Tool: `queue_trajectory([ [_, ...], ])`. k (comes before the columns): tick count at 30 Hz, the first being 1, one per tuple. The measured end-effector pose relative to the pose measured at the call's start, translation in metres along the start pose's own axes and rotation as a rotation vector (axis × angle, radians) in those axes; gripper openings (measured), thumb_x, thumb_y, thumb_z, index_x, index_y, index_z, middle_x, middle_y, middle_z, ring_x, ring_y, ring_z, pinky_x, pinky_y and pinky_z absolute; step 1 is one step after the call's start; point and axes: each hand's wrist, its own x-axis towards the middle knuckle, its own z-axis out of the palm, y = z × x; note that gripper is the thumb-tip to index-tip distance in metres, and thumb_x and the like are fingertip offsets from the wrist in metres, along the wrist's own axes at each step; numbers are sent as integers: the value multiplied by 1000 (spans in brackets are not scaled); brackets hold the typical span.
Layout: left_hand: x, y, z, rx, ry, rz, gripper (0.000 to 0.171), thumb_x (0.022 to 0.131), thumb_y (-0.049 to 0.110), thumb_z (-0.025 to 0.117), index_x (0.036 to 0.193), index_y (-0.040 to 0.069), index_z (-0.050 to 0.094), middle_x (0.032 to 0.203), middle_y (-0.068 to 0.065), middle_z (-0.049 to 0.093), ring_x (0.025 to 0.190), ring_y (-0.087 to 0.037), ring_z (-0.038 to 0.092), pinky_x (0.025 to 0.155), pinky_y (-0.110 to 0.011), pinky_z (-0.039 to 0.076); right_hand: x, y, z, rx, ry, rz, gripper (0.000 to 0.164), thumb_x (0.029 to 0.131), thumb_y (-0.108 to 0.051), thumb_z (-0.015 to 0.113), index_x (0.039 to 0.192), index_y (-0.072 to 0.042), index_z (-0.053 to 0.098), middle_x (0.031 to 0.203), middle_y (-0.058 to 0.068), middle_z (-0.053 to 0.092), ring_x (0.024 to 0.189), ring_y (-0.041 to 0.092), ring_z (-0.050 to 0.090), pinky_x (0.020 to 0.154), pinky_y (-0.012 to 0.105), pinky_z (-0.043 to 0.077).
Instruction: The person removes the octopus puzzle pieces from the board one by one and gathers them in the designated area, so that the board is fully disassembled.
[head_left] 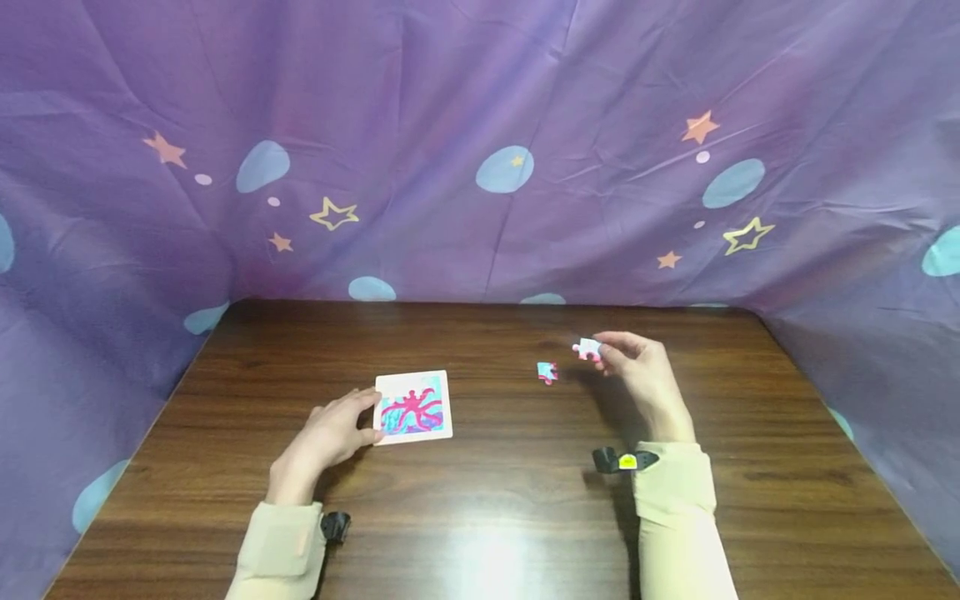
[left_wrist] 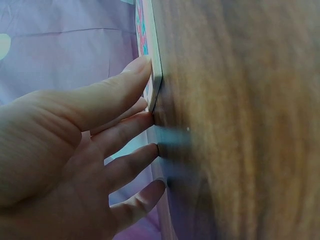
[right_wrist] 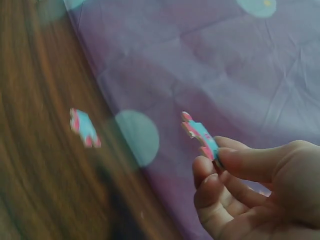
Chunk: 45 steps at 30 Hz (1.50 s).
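Note:
A square jigsaw board (head_left: 448, 408) with a white border lies on the left half of the table. Its picture is a pink octopus on blue, with a pale bare area along the top. My left hand (head_left: 335, 431) rests at the board's left edge; in the left wrist view the thumb (left_wrist: 112, 97) touches that edge and other fingertips rest on the table. My right hand (head_left: 645, 375) pinches a blue and pink jigsaw piece (right_wrist: 205, 137) between thumb and fingers, above the table. A second jigsaw piece (head_left: 547, 372) lies on the table, left of that hand.
The brown wooden table (head_left: 480, 475) carries a bright glare near its front. A purple cloth (head_left: 450, 100) with stars and blue spots hangs behind and along both sides. Black straps with small devices sit on both wrists over light sleeves (head_left: 675, 483).

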Motion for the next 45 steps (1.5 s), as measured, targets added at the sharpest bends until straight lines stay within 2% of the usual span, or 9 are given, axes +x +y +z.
queue_trajectory([
  [4,0,2,-1,-2,-8,-4,56,88,17,72,138,-1,52,147,-20,45,136,-43,36,106,-68,24,-1,12,-9,-83,-10,7,26,94,2,57,116,16,61,78,7,69,65,9,63,58,22,53],
  [11,1,1,-1,-2,-5,5,55,88,17,72,137,-1,53,146,-20,45,136,-44,36,105,-67,26,1,32,-17,-215,-38,70,25,94,1,58,116,12,63,82,14,68,61,9,59,55,23,50],
  [18,2,-2,1,2,-9,3,56,88,17,72,137,0,53,146,-21,45,137,-44,34,104,-67,27,4,38,-16,-247,-28,150,26,94,1,59,116,12,63,78,10,68,58,10,57,50,22,47],
  [26,2,0,1,2,-6,12,55,88,17,72,136,-1,54,145,-21,46,136,-45,35,103,-69,27,12,39,-15,-277,-15,164,23,90,-1,63,110,12,66,64,2,62,53,8,53,42,21,41],
  [30,0,1,1,-1,-4,12,55,87,16,73,136,0,54,145,-21,46,136,-45,35,102,-69,27,12,40,-13,-319,3,158,22,89,-3,66,108,8,69,64,1,62,52,9,54,41,22,41],
  [35,0,1,1,7,0,15,56,87,17,73,136,0,54,145,-21,46,135,-45,36,102,-69,28,12,41,-11,-389,39,160,20,88,-7,69,105,3,72,68,2,65,54,10,56,43,23,43],
  [45,1,0,1,14,-2,8,56,87,17,73,136,0,54,145,-21,46,136,-44,36,102,-68,28,11,39,-6,-511,53,124,18,87,-12,71,103,-4,76,80,7,73,60,11,60,60,28,46],
])
